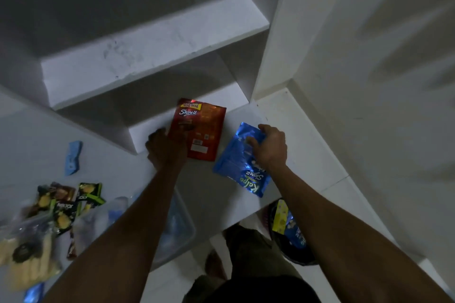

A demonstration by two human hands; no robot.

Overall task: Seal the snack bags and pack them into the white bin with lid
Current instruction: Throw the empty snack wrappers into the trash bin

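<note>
red bag: I see a red "Share it" snack bag [200, 129] lying flat on the white counter [246, 206], near the back edge by the shelf step.
blue bag: blue "Kalpa Share it" snack bag [240, 165] flat on the same counter, just right of the red one, not touching it; print faces away from me, reads upside down.
left hand: left hand [166, 147] sits on the red bag's lower left corner, fingers curled over the edge. Contact yes; a true pinch I cannot tell, too dark.
right hand: right hand [269, 146] presses on the upper right part of the blue bag, fingers bent down onto the foil, thumb at the top edge. Looks like a press, not a lift; bag stays flat.
bin: a translucent plastic container [178, 226] sits below my left forearm, blue things inside, blurred. Colour and lid I cannot tell.
left side clutter: green-and-black snack packs [89, 194] plus clear bags of pale snacks [27, 265], well apart from both hands.
blue clip: small blue object [73, 157] alone on the counter, far left.
floor: dark round basket [293, 238] below the counter edge with a blue-and-yellow packet [285, 219] in it.
</note>
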